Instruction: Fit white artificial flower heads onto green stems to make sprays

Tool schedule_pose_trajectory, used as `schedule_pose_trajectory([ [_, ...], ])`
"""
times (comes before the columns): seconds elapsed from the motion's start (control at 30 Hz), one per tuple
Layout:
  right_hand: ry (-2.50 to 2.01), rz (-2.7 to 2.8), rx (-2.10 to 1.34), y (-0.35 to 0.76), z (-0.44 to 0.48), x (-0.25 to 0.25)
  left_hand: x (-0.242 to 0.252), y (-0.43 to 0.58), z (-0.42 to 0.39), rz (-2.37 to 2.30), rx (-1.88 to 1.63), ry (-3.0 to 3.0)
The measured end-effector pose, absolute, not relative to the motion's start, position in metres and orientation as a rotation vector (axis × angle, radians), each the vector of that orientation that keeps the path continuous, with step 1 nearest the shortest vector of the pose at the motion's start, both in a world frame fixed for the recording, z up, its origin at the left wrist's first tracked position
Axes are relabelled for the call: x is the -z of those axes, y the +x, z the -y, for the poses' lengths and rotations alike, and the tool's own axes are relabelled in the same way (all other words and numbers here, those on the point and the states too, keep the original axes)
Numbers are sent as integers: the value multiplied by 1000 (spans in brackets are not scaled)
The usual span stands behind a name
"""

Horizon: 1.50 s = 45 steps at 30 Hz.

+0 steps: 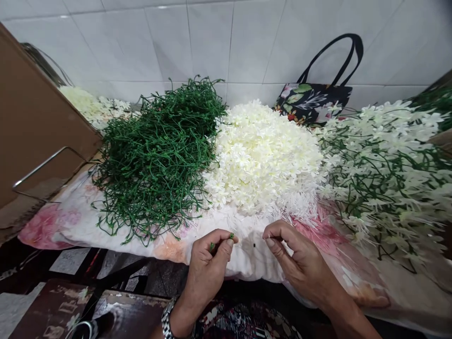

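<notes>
My left hand (211, 263), with a metal watch at its wrist, pinches a small green stem (231, 236) between thumb and forefinger near the cloth's front edge. To its right, my right hand (300, 259) has thumb and forefinger pressed together on a tiny white piece (268, 234), too small to name surely. The two hands are apart. A tangled heap of green stems (158, 155) lies beyond my left hand. Straight ahead is a pile of white blossoms (264, 155), with thin white filaments (300, 202) at its front right.
White flowers on green stems (391, 179) spread over the right side. A floral bag (314, 101) leans against the tiled wall (205, 42). A cardboard box (38, 127) stands at the left. The flowered cloth (134, 235) lies underneath; a small dark speck sits between the hands.
</notes>
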State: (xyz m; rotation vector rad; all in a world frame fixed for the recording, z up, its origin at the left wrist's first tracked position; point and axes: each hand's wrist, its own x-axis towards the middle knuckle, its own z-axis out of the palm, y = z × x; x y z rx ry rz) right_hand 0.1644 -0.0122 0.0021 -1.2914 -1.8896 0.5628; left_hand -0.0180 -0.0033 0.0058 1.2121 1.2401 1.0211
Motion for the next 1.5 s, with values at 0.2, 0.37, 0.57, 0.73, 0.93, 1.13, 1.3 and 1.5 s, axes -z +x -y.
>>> schedule_pose_trajectory([
  [0.2,-1217,1990,-416,158,-4,2,-19,-25,-20,-1344,-1129,1396],
  [0.37,-1222,2029,-225,156,-10,18,-22,-20,-53,-1508,-1095,1755],
  [0.57,-1165,2031,-87,155,-11,27,-34,-2,-78,-1655,-772,2342],
  [0.73,-1135,1982,-161,156,-9,22,-34,6,-87,-1730,-565,2517],
  [0.93,-1102,1945,-167,157,-7,14,-25,-6,-80,-1552,-1049,2286],
  [1.13,-1153,1934,-148,159,-6,10,-14,-15,-48,-1404,-1062,2262],
  [1.3,-1180,1931,-179,159,-4,9,-7,-27,-20,-1315,-769,2429],
  [1.5,-1197,1940,-161,158,-4,7,-5,-41,-14,-1301,-860,2254],
])
